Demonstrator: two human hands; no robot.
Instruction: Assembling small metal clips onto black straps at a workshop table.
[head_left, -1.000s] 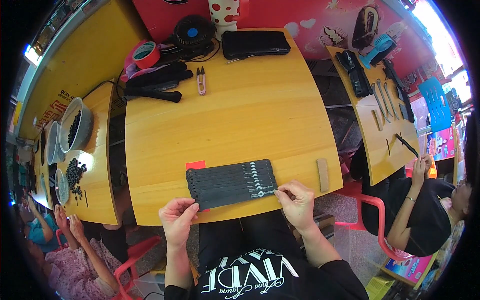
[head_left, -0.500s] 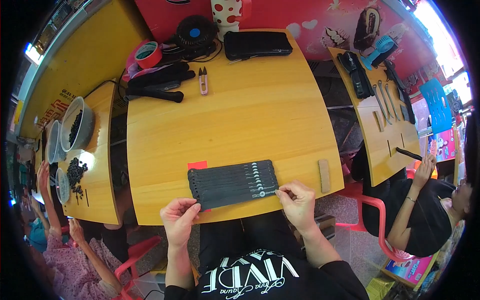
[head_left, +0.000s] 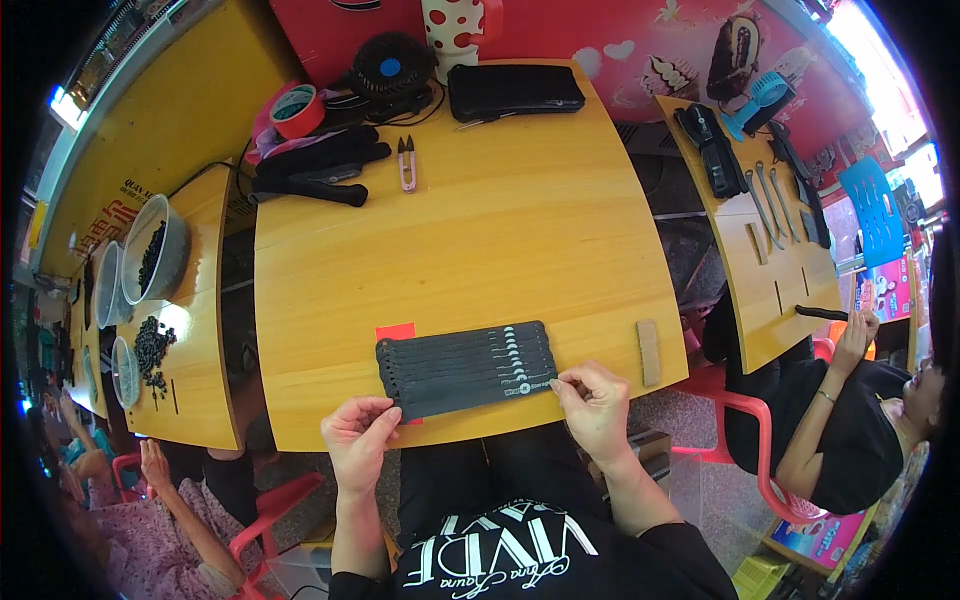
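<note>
Several flat black straps (head_left: 450, 366) with white printing at their right ends lie overlapped in a fanned row at the table's near edge. At the near left corner of the row, my left hand (head_left: 358, 436) pinches the end of the front strap between thumb and fingers. My right hand (head_left: 594, 408) pinches the other end of that strap at the row's near right corner. A red patch (head_left: 395, 331) shows from under the row's far left corner, and a bit of red shows at its near edge.
A brown strip (head_left: 648, 352) lies to the right. Farther back are pink thread snips (head_left: 407, 165), a black pouch (head_left: 516, 91), a red tape roll (head_left: 297, 111), black fabric pieces (head_left: 315, 170) and a fan (head_left: 391, 66). Co-workers sit at side tables, left and right.
My hands and the straps stay almost still. At the left table a co-worker's raised arm has dropped and shifted; the right co-worker's hands have moved slightly with a black strip.
</note>
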